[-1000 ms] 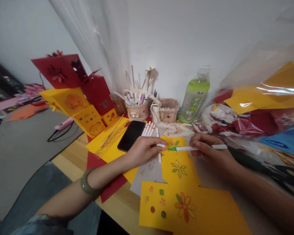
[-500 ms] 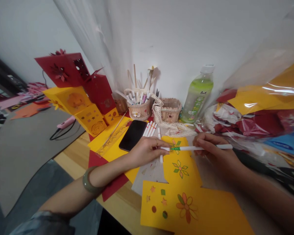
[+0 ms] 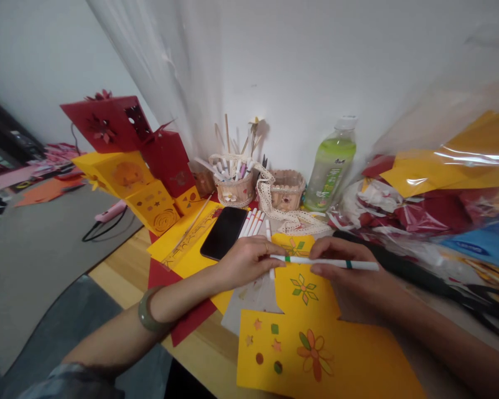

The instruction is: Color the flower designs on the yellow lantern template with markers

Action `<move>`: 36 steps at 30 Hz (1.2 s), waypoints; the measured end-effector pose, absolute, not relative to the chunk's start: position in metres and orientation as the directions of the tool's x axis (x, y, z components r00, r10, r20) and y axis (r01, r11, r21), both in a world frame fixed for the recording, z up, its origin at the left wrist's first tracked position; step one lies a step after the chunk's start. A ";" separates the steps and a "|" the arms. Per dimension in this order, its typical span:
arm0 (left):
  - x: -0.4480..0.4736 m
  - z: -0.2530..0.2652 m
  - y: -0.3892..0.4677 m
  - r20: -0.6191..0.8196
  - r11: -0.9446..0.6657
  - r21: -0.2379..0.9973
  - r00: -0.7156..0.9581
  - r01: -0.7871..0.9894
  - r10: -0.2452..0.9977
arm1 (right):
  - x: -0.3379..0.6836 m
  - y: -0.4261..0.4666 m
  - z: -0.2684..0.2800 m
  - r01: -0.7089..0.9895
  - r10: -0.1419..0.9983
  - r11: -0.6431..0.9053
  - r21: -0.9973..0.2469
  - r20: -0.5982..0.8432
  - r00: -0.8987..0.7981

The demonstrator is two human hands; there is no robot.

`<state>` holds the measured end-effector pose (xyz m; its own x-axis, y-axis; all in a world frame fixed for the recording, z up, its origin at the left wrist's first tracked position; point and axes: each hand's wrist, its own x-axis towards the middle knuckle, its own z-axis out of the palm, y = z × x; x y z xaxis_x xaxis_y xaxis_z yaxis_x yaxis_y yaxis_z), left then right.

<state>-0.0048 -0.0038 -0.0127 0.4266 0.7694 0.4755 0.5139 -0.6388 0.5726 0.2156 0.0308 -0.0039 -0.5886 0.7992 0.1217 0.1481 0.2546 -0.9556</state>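
Level above the yellow paper [image 3: 324, 288], a white marker [image 3: 299, 260] spans my two hands. A green band shows near its left end and a darker blue-green band toward its right. My left hand [image 3: 249, 257] pinches the left end between thumb and fingers. My right hand [image 3: 349, 260] grips the marker's middle from the other side. Coloured flowers are drawn on the paper, one partly behind the hands. A second yellow sheet [image 3: 370, 360], with a larger flower and small shapes, lies nearer me. Beside my left hand are several white markers [image 3: 253, 223] and a black phone [image 3: 223, 233].
Behind stand a basket of pens [image 3: 235, 191], another basket [image 3: 286, 191] with lace trim [image 3: 270, 202], and a green drink bottle [image 3: 332, 163]. Red and yellow paper boxes [image 3: 149, 194] rise at left. Plastic-wrapped paper [image 3: 441, 183] and black scissors [image 3: 486, 310] are at right.
The marker's green end, apart from the white cap before, now sits in it, with only a narrow green band showing. My right hand has moved left along with the marker.
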 end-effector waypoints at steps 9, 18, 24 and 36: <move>-0.005 -0.012 -0.006 0.443 -0.628 0.520 0.446 0.579 0.778 | 0.210 0.027 0.001 0.205 0.811 0.278 -0.939 0.115 -0.573; -0.001 -0.010 -0.009 0.382 -0.639 0.475 0.513 0.604 0.769 | 0.207 0.025 0.006 0.184 0.841 0.209 -0.960 0.080 -0.536; 0.004 -0.008 -0.013 0.415 -0.656 0.483 0.508 0.580 0.754 | 0.208 0.025 0.001 0.113 0.782 0.162 -0.980 0.058 -0.620; 0.009 -0.005 -0.020 0.409 -0.665 0.539 0.530 0.517 0.743 | 0.211 0.021 0.008 0.191 0.696 0.228 -0.955 0.022 -0.718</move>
